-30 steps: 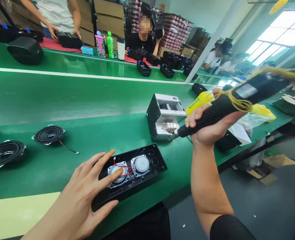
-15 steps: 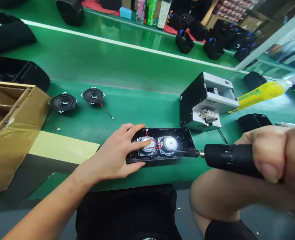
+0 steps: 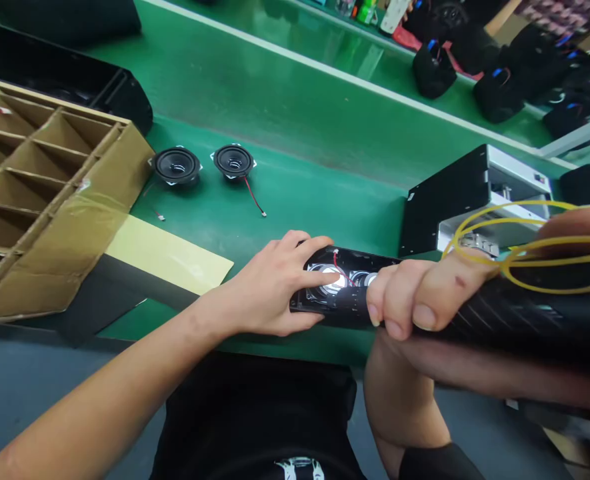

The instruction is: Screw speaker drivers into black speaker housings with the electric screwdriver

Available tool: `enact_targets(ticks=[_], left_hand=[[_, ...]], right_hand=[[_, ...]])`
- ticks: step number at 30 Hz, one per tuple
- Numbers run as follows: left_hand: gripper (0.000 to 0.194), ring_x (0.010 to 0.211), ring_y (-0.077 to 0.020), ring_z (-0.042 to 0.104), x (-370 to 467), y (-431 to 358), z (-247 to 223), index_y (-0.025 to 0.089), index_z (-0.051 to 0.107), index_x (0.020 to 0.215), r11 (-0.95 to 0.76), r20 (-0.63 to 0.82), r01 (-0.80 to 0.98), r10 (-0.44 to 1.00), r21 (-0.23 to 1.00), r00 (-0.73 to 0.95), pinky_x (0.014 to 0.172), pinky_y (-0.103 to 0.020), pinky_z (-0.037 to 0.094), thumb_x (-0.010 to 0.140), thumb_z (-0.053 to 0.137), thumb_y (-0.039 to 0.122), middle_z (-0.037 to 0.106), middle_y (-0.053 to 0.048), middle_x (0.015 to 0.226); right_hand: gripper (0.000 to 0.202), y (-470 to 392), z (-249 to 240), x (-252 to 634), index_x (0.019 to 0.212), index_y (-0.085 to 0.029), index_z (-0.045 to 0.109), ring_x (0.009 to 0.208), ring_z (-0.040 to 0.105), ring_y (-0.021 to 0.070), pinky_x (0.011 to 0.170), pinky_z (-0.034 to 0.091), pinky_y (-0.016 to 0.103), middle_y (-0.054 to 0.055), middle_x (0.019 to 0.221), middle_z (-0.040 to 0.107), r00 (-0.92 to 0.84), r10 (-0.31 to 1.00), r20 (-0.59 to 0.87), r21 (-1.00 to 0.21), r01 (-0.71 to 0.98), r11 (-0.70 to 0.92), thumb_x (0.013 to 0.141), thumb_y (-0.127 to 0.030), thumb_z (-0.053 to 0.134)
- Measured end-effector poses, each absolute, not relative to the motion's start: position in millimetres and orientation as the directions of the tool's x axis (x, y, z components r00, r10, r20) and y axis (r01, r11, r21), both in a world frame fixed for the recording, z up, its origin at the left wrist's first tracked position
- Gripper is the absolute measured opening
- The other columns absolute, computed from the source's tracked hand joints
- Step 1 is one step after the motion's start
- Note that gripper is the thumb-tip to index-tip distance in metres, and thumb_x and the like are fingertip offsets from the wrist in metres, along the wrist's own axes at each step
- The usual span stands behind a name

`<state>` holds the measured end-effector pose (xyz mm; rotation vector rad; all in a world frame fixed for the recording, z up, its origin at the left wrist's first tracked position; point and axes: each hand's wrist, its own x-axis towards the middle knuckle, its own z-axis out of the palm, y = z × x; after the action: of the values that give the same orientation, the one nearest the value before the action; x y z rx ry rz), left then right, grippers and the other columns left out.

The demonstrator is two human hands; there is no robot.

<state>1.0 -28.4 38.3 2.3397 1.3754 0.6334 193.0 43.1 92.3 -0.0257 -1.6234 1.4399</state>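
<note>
A black speaker housing (image 3: 367, 256) with two round drivers (image 3: 331, 283) in it, their backs up, lies in front of me on the green bench. Around its left end, my left hand (image 3: 275, 287) has its thumb on the near edge and fingers on the far edge and across a driver. My right hand (image 3: 419, 297) wraps round a black electric screwdriver (image 3: 519, 313), which lies across the housing and hides its right part. The screwdriver's tip is not clearly visible. A thin red wire (image 3: 342, 270) runs over the drivers.
Two loose speakers (image 3: 177, 165) rest beyond my left hand. At left stand a divided cardboard box (image 3: 107, 197) and a long black casing (image 3: 69, 73); a pale yellow sheet (image 3: 175, 250) is nearer. A black-and-silver machine (image 3: 439, 200) stands at right, behind loops of yellow cord (image 3: 549, 292).
The screwdriver has come leftward over the housing, from its right end, and my right hand came with it. My left hand keeps its hold. The whole view has shifted.
</note>
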Motion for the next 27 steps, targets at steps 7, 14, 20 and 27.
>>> enact_targets(ticks=[7,14,20,27], left_hand=[[0.05,0.14,-0.0393,0.046,0.2,-28.9,35.6,0.03,0.07,0.141,-0.481,0.224,0.719,0.875,0.502,0.43,0.109,-0.06,0.052,0.093,0.073,0.044,0.044,-0.014,0.167],[0.049,0.141,-0.0395,0.046,0.7,-28.4,36.3,0.03,0.072,0.139,-0.481,0.233,0.716,0.875,0.506,0.424,0.109,-0.06,0.052,0.093,0.074,0.044,0.047,-0.014,0.165],[0.05,0.14,-0.0395,0.046,1.1,-29.5,37.4,0.03,0.071,0.141,-0.473,0.224,0.719,0.879,0.509,0.42,0.109,-0.06,0.053,0.093,0.073,0.044,0.047,-0.014,0.164],[0.049,0.142,-0.0388,0.045,0.3,-30.1,38.5,0.032,0.069,0.142,-0.471,0.215,0.724,0.88,0.504,0.423,0.109,-0.059,0.052,0.096,0.072,0.047,0.046,-0.013,0.166]], right_hand=[[0.053,27.8,84.4,186.4,0.066,-0.021,0.055,0.036,0.045,0.008,0.041,0.051,0.023,-0.007,0.055,0.046,-0.433,0.7,0.569,-0.804,-0.474,0.36,0.106,-0.054,0.069],[0.05,39.7,76.4,185.6,0.069,-0.022,0.051,0.029,0.04,0.0072,0.034,0.045,0.023,-0.009,0.053,0.045,-0.48,0.601,0.638,-0.767,-0.465,0.442,0.108,-0.05,0.064],[0.045,44.0,67.3,191.5,0.073,-0.025,0.058,0.029,0.038,0.009,0.029,0.04,0.026,-0.009,0.054,0.048,-0.497,0.604,0.623,-0.78,-0.458,0.427,0.097,-0.057,0.079],[0.038,34.8,63.2,192.2,0.087,-0.023,0.069,0.035,0.047,0.009,0.037,0.047,0.027,-0.007,0.064,0.058,-0.405,0.687,0.603,-0.771,-0.518,0.37,0.084,-0.053,0.092]])
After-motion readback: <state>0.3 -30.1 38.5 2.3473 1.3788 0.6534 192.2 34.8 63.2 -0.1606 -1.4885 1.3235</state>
